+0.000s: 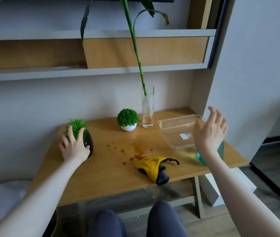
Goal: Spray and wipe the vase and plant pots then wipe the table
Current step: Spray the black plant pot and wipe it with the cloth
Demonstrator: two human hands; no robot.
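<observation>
The left hand [75, 146] is gripping the dark pot [88, 141] at the table's [101, 177] left edge, probably steadying it, while the right hand [210, 129] is hovering open and empty above the spray bottle [221, 149], cloth [153, 166] lying by the spill [136, 151].

A bare strip of the table [105, 170] is lying open along the front edge, left of a crumpled yellow cloth [153, 166]. A glass dish [175, 127] is blocking the right side, a tall vase [147, 106] and round potted plant [127, 119] are standing at the back, and a shelf [84, 72] is hanging overhead.
</observation>
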